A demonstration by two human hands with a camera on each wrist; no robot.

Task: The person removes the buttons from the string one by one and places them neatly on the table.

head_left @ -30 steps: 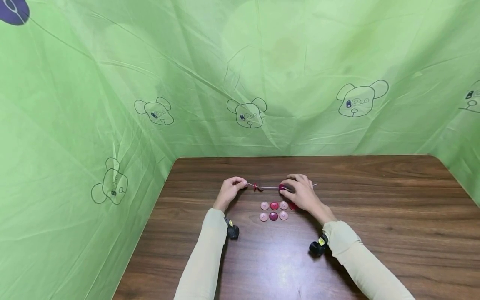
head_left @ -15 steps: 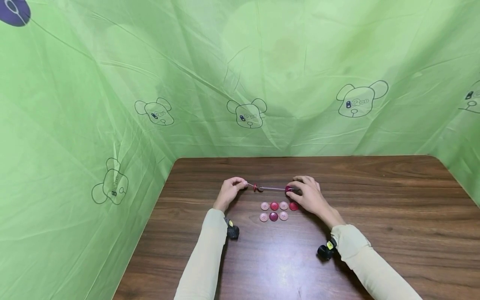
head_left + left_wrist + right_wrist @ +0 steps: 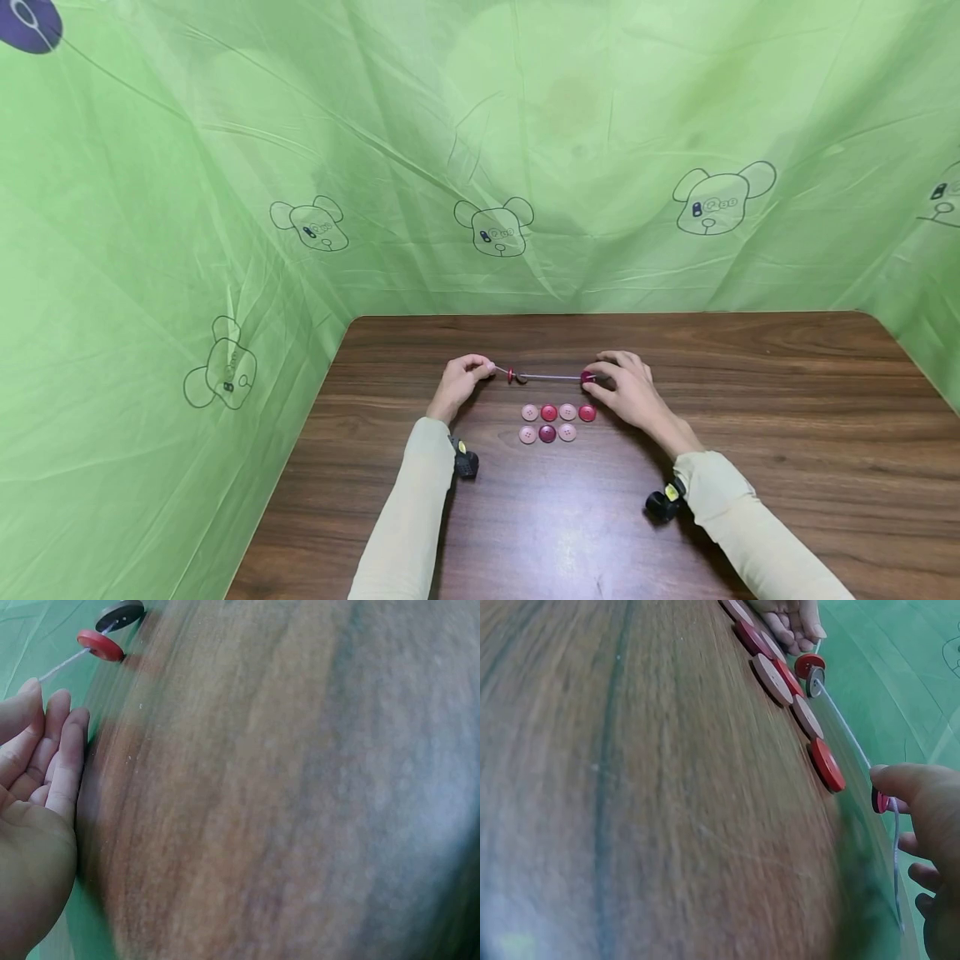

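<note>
My left hand (image 3: 459,385) pinches one end of a pale string (image 3: 551,377) between thumb and forefinger. Threaded near that end are a red button (image 3: 101,645) and a dark button (image 3: 120,615), seen close up in the left wrist view. To the right, my right hand (image 3: 628,390) pinches a dark magenta button (image 3: 587,378) that is also on the string. Between both hands the string runs straight. In the right wrist view, its loose tail (image 3: 897,870) hangs past the magenta button, beside the curled fingers.
Two rows of loose buttons lie on the wooden table (image 3: 787,433) in front of the hands: pale pink ones (image 3: 529,412), red ones (image 3: 587,413) and a dark magenta one (image 3: 547,433). Green printed cloth (image 3: 600,275) hangs behind the table's far edge and at its sides.
My right hand has moved to the right with the magenta button, lengthening the string between the hands. The red button at the row's right end is now uncovered. The left hand stays still.
</note>
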